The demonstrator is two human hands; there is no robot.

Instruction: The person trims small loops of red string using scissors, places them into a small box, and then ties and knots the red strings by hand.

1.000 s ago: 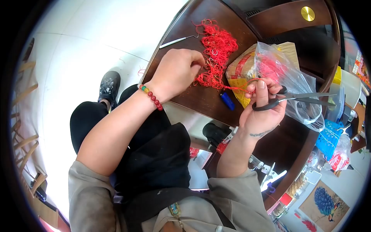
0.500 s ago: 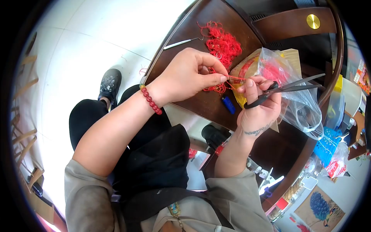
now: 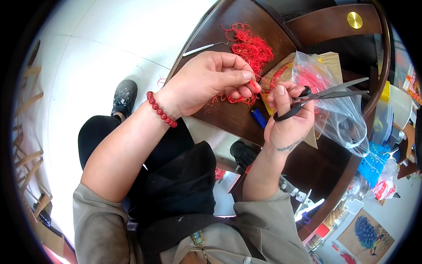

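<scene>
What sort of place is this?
Possibly a small handicraft workspace, judging by the tangled red cord, the white-handled hook beside it, and the black-handled scissors in the right hand.

Thread pile (image 3: 254, 49) on table (image 3: 283, 42), right of hook tool (image 3: 198, 49), left of plastic bag (image 3: 338, 119).

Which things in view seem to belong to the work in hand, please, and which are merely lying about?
Likely in use:
red cord in the left hand
black-handled scissors in the right hand
heap of red cord
possibly the white-handled hook

Likely just lying about:
peacock picture
red-and-white bag
</scene>
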